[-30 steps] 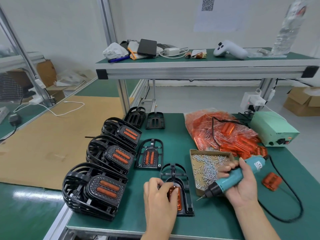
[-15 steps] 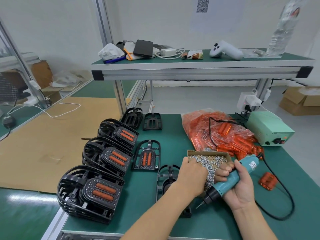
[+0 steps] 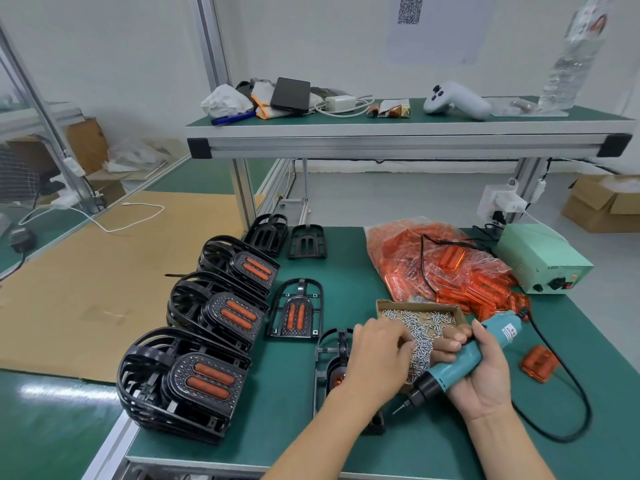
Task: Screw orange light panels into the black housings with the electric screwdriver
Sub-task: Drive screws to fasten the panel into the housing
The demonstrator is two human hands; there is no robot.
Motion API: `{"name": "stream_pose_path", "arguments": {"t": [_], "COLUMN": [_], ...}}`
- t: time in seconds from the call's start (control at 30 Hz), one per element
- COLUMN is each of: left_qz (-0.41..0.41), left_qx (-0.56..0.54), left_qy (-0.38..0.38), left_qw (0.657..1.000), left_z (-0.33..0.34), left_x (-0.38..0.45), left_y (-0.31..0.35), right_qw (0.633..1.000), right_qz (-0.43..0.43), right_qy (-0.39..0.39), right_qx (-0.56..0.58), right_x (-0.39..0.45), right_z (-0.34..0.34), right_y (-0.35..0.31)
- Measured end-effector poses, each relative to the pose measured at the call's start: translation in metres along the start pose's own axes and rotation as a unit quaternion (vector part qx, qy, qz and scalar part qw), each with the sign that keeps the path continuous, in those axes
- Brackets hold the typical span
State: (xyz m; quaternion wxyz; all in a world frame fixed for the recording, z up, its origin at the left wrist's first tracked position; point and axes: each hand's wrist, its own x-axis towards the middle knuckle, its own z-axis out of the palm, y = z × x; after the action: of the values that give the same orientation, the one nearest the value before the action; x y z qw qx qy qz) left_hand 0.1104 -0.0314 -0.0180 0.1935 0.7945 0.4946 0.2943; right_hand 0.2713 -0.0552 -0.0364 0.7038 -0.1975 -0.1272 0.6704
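The right hand [image 3: 483,372] grips the teal electric screwdriver [image 3: 460,358], fingers and thumb curled round its barrel, bit tip pointing down and to the left just above the green table [image 3: 349,265]. The left hand [image 3: 375,358] reaches into the cardboard screw tray [image 3: 420,315], fingers curled down among the screws; whether it has pinched one cannot be told. Beneath the left forearm lies a black housing [image 3: 330,355] flat on the table, an orange light panel [image 3: 337,379] partly visible inside it, the remainder hidden by the hand. A second housing with two orange strips [image 3: 296,311] lies flat just behind it. Along the left edge of the table stand three stacks of finished housings [image 3: 187,382], each showing orange strips. Two bare black housings [image 3: 306,241] sit at the far edge. A bag of orange panels [image 3: 446,268] lies behind the screw tray, touching it, with the pale green power unit [image 3: 542,259] to its right. One loose orange panel [image 3: 538,362] rests on the table to the right of the screwdriver, beside its black cord [image 3: 568,389].
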Motion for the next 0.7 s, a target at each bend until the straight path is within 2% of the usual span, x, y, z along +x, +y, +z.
{"name": "stream_pose_path", "arguments": {"t": [0.07, 0.17, 0.33, 0.5, 0.7], "left_qz": [-0.090, -0.165, -0.235, -0.281, -0.342], "left_qx": [-0.150, -0.271, -0.355, -0.434, -0.590], "left_qy": [0.008, 0.045, 0.072, 0.095, 0.109], "left_qw": [0.985, 0.947, 0.902, 0.851, 0.724], "left_z": [-0.011, -0.028, -0.042, -0.048, -0.050], "left_x": [-0.018, -0.057, -0.105, -0.118, -0.117], "left_y": [0.002, 0.000, -0.013, -0.020, -0.012], "right_qw": [1.000, 0.998, 0.997, 0.996, 0.997], "right_qz": [-0.008, -0.014, -0.036, -0.048, -0.061], "right_qy": [0.020, 0.051, 0.057, 0.038, 0.018], "right_qx": [0.014, 0.029, 0.046, 0.060, 0.041], "right_x": [0.001, 0.003, -0.001, -0.011, -0.023], "right_z": [0.001, 0.003, 0.016, 0.044, 0.072], "right_y": [0.001, 0.004, 0.010, 0.015, 0.023]}}
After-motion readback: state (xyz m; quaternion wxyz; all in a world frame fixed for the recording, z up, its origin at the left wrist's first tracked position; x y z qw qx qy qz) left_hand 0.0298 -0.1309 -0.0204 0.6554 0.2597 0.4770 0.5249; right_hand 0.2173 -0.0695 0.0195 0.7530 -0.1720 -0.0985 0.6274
